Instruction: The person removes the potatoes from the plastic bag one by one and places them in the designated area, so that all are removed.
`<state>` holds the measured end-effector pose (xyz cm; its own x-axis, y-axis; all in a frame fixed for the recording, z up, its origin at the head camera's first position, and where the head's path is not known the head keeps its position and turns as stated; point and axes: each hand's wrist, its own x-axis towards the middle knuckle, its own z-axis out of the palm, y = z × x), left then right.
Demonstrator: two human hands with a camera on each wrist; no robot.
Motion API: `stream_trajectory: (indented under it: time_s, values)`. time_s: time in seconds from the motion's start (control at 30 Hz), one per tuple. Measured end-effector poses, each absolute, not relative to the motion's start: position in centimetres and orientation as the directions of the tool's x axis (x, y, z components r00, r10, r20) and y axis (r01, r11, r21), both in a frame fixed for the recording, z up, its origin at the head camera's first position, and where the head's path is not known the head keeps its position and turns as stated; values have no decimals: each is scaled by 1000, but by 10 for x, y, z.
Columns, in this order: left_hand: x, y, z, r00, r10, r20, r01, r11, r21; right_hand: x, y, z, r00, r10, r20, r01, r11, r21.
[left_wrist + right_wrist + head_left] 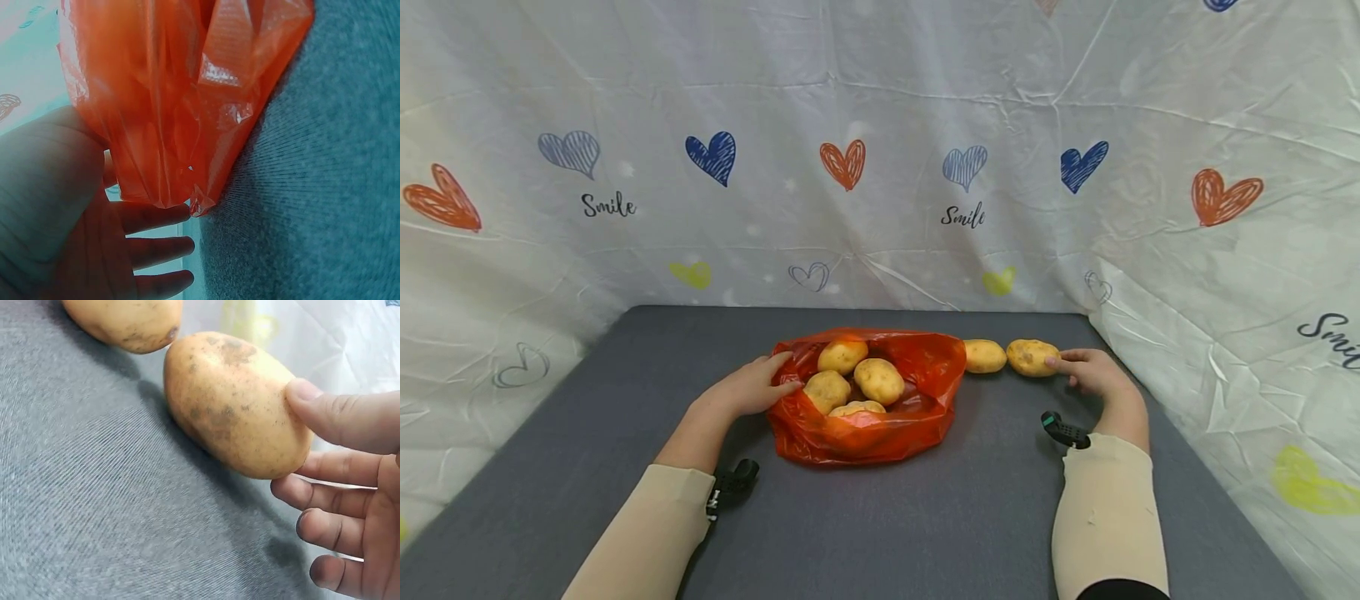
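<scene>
Both forearms reach forward in cream sleeves that end short of the bare wrists. The left forearm [643, 533] slants inward from the lower left, and the left hand [752, 387] points inward, its thumb [44, 156] set apart from three nearly straight, slightly spread fingers [159, 248]; the forefinger is mostly hidden. The right forearm [1108, 508] stands nearly upright in the head view, and the right hand [1093, 372] turns inward at the wrist, thumb [350, 419] opposed to the forefinger in a pinch, the other fingers [331, 531] gently bent below
</scene>
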<state>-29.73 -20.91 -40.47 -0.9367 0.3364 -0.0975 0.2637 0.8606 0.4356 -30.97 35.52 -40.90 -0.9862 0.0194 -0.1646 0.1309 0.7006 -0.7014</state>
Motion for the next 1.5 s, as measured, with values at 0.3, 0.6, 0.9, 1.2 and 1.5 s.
stream_trajectory:
  time_s: [0.3,0.6,0.9,1.2,1.5]
  values:
    - [-297,-208,-403,-932,351,-84,281,852,442,-310,354,-411,-982,-16,-190,125,699,-705]
    - [-298,-208,-403,-931,355,-87,285,854,436,-308,354,-407,-979,-35,-199,121,688,-716]
    - [-297,-208,-401,-934,341,-103,268,862,430,-304,350,-388,-990,-12,-138,91,690,-718]
    - [-297,-209,-401,-934,344,-96,274,862,426,-302,306,-344,-994,-80,81,-113,760,-639]
    - [-295,-208,-402,-936,335,-108,260,863,433,-306,248,-329,-971,-137,197,-229,771,-594]
